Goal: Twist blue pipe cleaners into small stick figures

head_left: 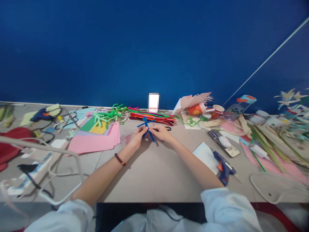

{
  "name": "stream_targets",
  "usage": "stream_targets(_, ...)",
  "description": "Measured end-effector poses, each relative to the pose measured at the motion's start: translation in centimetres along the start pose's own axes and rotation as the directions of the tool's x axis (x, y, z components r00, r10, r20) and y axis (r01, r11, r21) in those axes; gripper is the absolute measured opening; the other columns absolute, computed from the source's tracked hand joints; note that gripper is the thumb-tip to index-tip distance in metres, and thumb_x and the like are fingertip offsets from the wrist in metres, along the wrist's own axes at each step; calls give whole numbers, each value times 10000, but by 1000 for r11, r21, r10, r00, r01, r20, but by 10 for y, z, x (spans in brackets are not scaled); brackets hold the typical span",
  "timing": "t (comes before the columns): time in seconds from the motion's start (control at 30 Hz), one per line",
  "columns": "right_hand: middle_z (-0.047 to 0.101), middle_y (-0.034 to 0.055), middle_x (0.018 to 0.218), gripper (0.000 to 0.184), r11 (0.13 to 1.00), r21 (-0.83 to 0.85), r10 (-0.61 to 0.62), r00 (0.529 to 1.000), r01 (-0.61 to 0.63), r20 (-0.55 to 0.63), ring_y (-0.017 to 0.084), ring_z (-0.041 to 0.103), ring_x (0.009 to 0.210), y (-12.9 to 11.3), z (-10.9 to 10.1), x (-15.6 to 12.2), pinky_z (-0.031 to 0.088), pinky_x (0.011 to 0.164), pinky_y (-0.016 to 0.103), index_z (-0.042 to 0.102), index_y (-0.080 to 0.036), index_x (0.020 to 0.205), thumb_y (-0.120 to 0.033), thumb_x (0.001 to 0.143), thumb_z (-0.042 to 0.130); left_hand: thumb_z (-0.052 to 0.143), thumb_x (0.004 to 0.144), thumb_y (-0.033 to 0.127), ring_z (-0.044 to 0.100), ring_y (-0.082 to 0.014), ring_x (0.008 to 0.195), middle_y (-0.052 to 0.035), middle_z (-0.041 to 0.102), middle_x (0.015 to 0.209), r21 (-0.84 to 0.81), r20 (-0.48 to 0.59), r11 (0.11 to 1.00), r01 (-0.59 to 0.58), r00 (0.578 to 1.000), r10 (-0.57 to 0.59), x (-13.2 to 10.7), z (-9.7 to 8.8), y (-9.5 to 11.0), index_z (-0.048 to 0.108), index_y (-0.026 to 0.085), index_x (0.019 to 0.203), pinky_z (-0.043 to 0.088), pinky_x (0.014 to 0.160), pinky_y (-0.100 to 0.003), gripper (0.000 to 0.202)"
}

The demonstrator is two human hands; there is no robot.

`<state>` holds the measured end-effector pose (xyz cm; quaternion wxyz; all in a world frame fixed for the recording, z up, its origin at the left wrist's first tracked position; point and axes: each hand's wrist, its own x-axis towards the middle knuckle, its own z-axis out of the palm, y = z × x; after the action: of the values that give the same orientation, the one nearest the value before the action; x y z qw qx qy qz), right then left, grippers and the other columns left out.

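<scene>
Nothing legible anywhere; gold print on red paper cup (196,109), perhaps characters, too small to read.

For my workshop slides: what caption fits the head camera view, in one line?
Left hand and right hand hold a blue pipe-cleaner figure over a craft table.

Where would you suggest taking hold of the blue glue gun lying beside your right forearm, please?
Probably by its handle, from your side and above: the glue gun lies flat with the handle toward you, and its thin metal nozzle points away to the right.
</scene>
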<state>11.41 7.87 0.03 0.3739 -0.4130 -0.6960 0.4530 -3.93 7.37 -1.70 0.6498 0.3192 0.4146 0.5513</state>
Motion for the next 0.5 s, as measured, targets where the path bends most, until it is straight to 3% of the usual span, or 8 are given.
stream_targets(0.5, 687, 43, 735, 294, 1000, -3, 20, 999, -20, -46, 145, 611, 641, 2, 6, -2, 474, 569, 237, 686, -153, 805, -400, 835, 529, 816, 507, 321, 535, -79, 511, 13, 641, 633, 36, 21, 999, -39, 999, 38, 3, -3, -3, 642, 142, 733, 424, 529, -214, 336)
